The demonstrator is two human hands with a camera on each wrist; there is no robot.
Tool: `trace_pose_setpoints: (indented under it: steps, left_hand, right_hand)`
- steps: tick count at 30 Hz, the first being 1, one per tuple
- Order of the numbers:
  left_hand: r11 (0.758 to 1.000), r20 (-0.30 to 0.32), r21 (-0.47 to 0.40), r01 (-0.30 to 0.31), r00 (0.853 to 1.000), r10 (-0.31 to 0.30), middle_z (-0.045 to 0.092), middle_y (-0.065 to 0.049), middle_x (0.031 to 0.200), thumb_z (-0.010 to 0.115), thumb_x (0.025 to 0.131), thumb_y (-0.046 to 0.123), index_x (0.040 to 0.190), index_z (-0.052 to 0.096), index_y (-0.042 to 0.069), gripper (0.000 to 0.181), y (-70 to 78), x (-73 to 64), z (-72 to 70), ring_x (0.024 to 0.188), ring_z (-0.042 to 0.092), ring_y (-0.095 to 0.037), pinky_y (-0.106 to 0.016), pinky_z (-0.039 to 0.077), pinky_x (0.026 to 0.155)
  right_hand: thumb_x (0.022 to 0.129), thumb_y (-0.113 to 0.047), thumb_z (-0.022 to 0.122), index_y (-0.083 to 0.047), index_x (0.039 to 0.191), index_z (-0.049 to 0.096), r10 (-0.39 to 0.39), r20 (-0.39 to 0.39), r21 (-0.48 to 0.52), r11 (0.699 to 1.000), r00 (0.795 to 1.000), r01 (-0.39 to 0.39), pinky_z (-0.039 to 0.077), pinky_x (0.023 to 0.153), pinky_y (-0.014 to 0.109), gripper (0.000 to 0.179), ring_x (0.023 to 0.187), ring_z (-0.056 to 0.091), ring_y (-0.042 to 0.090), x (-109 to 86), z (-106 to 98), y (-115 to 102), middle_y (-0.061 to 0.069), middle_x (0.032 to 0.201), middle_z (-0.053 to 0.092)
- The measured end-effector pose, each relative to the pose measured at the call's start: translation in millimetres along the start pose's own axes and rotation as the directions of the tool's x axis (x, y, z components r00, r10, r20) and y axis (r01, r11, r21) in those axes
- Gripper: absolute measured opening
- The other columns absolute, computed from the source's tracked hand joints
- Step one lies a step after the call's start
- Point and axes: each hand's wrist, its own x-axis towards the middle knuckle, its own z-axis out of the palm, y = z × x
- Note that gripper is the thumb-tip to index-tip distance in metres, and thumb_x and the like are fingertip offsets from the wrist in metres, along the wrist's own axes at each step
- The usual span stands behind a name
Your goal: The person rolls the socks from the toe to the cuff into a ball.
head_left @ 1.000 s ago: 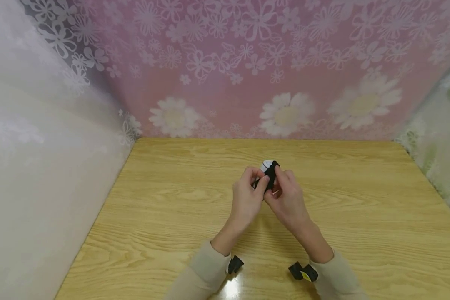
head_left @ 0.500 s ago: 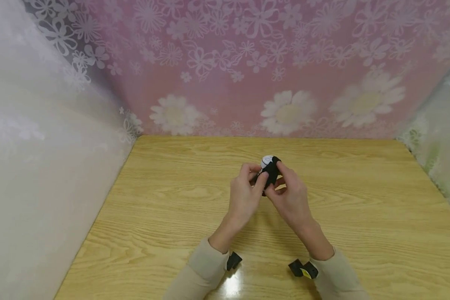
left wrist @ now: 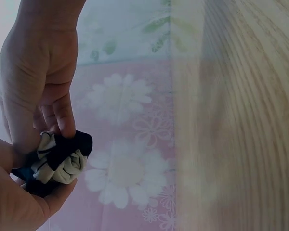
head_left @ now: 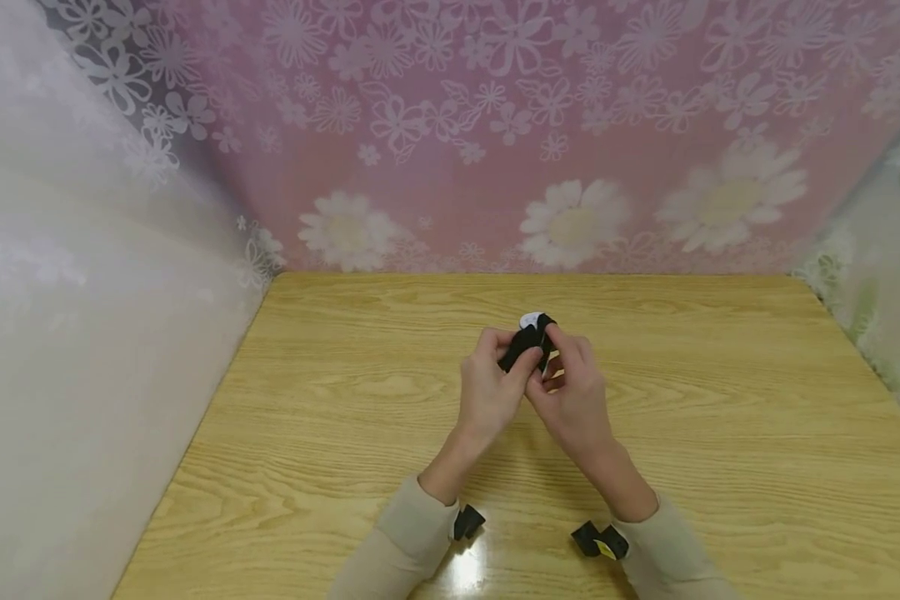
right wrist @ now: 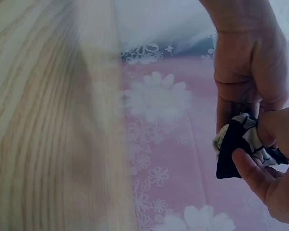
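Observation:
A small rolled bundle of black and white cloth (head_left: 520, 347) is held in both hands above the table. My left hand (head_left: 490, 393) pinches its near left side, the thumb lying across the black fabric. On the other side my right hand (head_left: 576, 398) grips it, with the index finger on the black edge near the top. In the left wrist view, the bundle (left wrist: 67, 166) shows coiled white layers at its end, wrapped by a black band. From the right wrist, a black flap of the bundle (right wrist: 229, 153) appears over white fabric with dark lines. Some fingers are hidden behind it.
The wood-grain table (head_left: 330, 433) reaches back to a pink floral curtain (head_left: 450, 192). A pale curtain (head_left: 105, 333) borders the left, and a green-patterned one (head_left: 870, 275) the right. Black wrist devices (head_left: 598, 542) sit at the light sleeve cuffs.
Both hands stay close together in nearly the same place. The black fabric has shifted under the fingers, spreading left across the roll, and less of the white end shows than half a second ago.

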Motion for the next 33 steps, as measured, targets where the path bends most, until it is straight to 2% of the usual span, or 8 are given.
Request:
trace_pose_setpoints:
  steps: [7,12,16,20,24,27,31,33]
  left_hand:
    - [0.998,0.041,-0.036,-0.054,0.998,0.056,0.072,-0.022,0.102,0.063,0.098,0.011,0.114,0.055,-0.005,0.024,-3.4,-0.4,2.8,0.090,0.073,-0.027,-0.020,0.056,0.064]
    - [0.992,0.178,-0.091,-0.085,0.979,0.101,0.072,-0.020,0.094,0.062,0.098,0.009,0.110,0.055,-0.005,0.020,-8.2,1.2,-1.4,0.085,0.071,-0.025,-0.019,0.055,0.066]
    - [0.983,0.314,-0.182,-0.033,0.945,0.090,0.070,-0.021,0.093,0.061,0.098,0.007,0.108,0.054,-0.005,0.017,-11.9,4.3,-7.9,0.079,0.068,-0.017,-0.021,0.055,0.065]
    - [0.949,0.417,-0.313,0.034,0.903,0.105,0.068,-0.030,0.098,0.059,0.099,0.010,0.114,0.048,-0.006,0.024,-14.6,7.1,-13.5,0.078,0.067,-0.009,-0.024,0.055,0.066]
    - [0.893,0.447,-0.447,0.062,0.880,0.162,0.063,-0.039,0.102,0.059,0.099,0.021,0.142,0.031,-0.002,0.057,-18.2,9.7,-15.7,0.081,0.067,-0.011,-0.026,0.054,0.066]
    - [0.884,0.443,-0.465,0.041,0.876,0.192,0.063,-0.039,0.103,0.060,0.098,0.026,0.151,0.031,0.003,0.065,-19.2,11.7,-17.7,0.084,0.067,-0.012,-0.026,0.054,0.067]
    - [0.891,0.432,-0.449,0.070,0.889,0.148,0.064,-0.037,0.107,0.058,0.101,0.012,0.142,0.046,-0.002,0.045,-18.1,13.2,-19.4,0.092,0.068,-0.011,-0.025,0.056,0.073]
    - [0.880,0.413,-0.461,0.115,0.905,0.098,0.063,-0.039,0.107,0.057,0.100,0.003,0.139,0.047,-0.004,0.041,-17.5,13.4,-18.0,0.090,0.068,-0.011,-0.025,0.056,0.073]
  right_hand:
    - [0.074,0.016,0.065,0.008,0.136,0.052,0.124,0.119,0.064,0.989,0.985,-0.133,0.046,0.054,0.012,0.064,0.067,0.056,0.021,6.1,-11.2,-1.5,0.026,0.103,0.054]
    - [0.082,0.014,0.059,0.001,0.147,0.043,0.323,0.334,0.166,0.905,0.885,-0.393,0.048,0.044,0.023,0.068,0.065,0.054,0.016,13.5,-28.9,0.6,0.024,0.122,0.049]
    - [0.085,0.010,0.056,-0.004,0.152,0.035,0.373,0.523,0.233,0.803,0.767,-0.549,0.048,0.042,0.030,0.072,0.063,0.056,0.016,19.4,-43.4,6.5,0.023,0.128,0.044]
    - [0.083,0.014,0.052,-0.003,0.151,0.034,0.329,0.661,0.343,0.666,0.675,-0.662,0.044,0.039,0.031,0.072,0.058,0.054,0.015,22.5,-52.8,15.9,0.020,0.128,0.044]
    - [0.083,0.016,0.049,-0.002,0.149,0.035,0.286,0.721,0.418,0.548,0.632,-0.725,0.042,0.037,0.027,0.071,0.055,0.053,0.012,21.7,-54.3,26.8,0.017,0.128,0.050]
    - [0.085,0.015,0.048,-0.004,0.149,0.036,0.271,0.758,0.447,0.445,0.593,-0.776,0.040,0.038,0.022,0.068,0.054,0.050,0.009,20.0,-51.7,32.7,0.014,0.122,0.054]
    - [0.088,0.011,0.047,-0.010,0.148,0.039,0.261,0.788,0.470,0.329,0.557,-0.819,0.039,0.040,0.017,0.064,0.054,0.049,0.007,17.0,-47.2,36.2,0.012,0.117,0.055]
    - [0.090,0.010,0.048,-0.015,0.147,0.043,0.267,0.783,0.490,0.294,0.562,-0.821,0.040,0.041,0.016,0.062,0.055,0.050,0.006,15.4,-45.3,35.9,0.011,0.117,0.055]
